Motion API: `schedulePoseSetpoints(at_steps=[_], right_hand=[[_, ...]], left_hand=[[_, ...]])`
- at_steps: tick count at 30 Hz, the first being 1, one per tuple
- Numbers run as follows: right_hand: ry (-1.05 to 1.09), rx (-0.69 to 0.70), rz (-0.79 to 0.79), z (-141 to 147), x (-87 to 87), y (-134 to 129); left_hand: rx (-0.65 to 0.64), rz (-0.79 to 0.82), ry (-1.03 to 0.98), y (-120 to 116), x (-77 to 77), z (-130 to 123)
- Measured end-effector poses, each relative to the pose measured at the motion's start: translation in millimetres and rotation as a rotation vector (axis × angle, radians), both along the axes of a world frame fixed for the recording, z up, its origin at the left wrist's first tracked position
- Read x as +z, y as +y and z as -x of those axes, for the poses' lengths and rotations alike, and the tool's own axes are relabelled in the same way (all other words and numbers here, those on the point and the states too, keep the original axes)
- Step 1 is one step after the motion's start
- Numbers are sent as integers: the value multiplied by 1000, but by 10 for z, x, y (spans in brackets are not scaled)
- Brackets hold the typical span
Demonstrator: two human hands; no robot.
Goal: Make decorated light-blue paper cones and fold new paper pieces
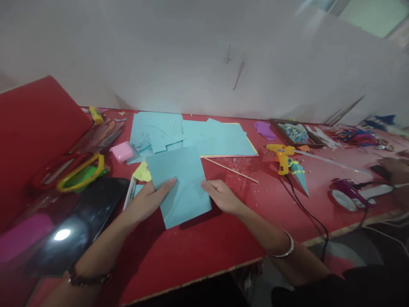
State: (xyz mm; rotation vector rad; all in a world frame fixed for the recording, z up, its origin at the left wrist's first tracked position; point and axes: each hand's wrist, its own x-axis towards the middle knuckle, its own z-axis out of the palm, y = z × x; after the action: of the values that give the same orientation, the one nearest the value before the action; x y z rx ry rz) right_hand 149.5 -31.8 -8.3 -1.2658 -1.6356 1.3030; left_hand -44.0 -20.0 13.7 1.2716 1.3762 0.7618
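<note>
Between my two hands I hold a light-blue sheet of paper (185, 183), tilted above the red table. My left hand (151, 196) grips its left edge, thumb on top and fingers hidden beneath. At the right edge, my right hand (222, 194) pinches the paper between thumb and curled fingers. Behind it lie more blue sheets (220, 138), with yellow and white edges showing under them. A thin wooden stick (231, 170) lies right of the held paper. Close to my left hand is a crumpled yellow paper piece (140, 172).
A yellow glue gun (281, 157) with its black cord stands on the right, near a blue paper cone (299, 177). Farther right is a purple device (353, 194). On the left are a black phone-like slab (86, 221), a yellow-rimmed tape roll (81, 172) and a pink case (122, 152).
</note>
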Motion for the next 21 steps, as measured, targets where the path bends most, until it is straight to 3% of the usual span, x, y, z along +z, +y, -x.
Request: schedulePoseSetpoints(at_steps=[3,10,16,21], right_hand=[[-19,-29,-34,-2,3,1],[-29,60,-5,-21,29,16],[-58,8,-74,-30,48,7],[-4,83,-77,-27,52,6]], left_hand=[[12,-22,9,2,-17,3],[115,10,14,2,7,-10],[163,33,-18,5,19,-25],[237,-8,38,52,-33,43]])
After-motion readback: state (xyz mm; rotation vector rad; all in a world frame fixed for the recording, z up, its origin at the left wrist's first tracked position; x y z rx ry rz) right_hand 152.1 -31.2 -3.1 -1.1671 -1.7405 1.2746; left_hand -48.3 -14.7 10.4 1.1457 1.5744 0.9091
